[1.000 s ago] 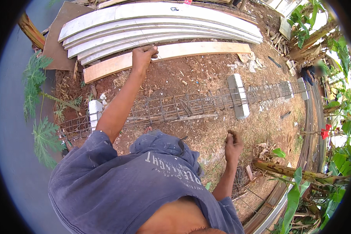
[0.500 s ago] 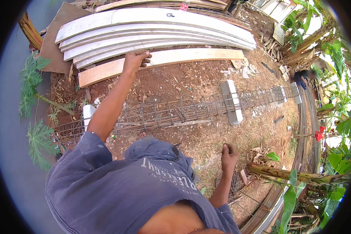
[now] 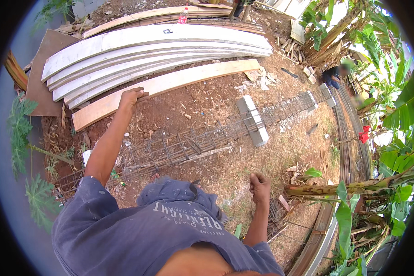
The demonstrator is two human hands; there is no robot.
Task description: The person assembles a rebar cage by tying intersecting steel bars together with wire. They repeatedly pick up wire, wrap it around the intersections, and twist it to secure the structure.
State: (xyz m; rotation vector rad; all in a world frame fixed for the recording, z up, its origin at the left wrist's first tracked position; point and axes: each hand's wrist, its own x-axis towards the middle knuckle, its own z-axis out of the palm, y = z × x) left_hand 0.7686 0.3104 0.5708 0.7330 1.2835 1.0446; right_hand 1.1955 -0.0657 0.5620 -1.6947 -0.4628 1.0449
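My left hand (image 3: pixel 133 98) is raised above the left part of a long bare plank (image 3: pixel 170 83), its fingers curled in a pinch. Whatever it may hold is too small to make out. Lower down at the right, my right hand (image 3: pixel 260 186) is closed like a fist over dry grass, its contents hidden. Between me and the plank, a long rebar cage (image 3: pixel 202 139) of steel bars and stirrups runs from lower left to upper right. It rests on a pale block (image 3: pixel 252 120), with smaller blocks (image 3: pixel 311 101) farther along. My left forearm covers part of its near end.
White-painted boards (image 3: pixel 161 37) lie stacked beyond the plank, a red-labelled bottle (image 3: pixel 183 16) behind them. Another person (image 3: pixel 332 76) crouches at the far right by long steel rods (image 3: pixel 354 133). A banana stem (image 3: pixel 354 187) juts in at right. A papaya plant (image 3: pixel 20 124) stands left.
The view has shifted and tilted, so boards and cage sit farther left. My left hand has come nearer over the plank's near edge. Both hands stay closed; the crouching person shows more.
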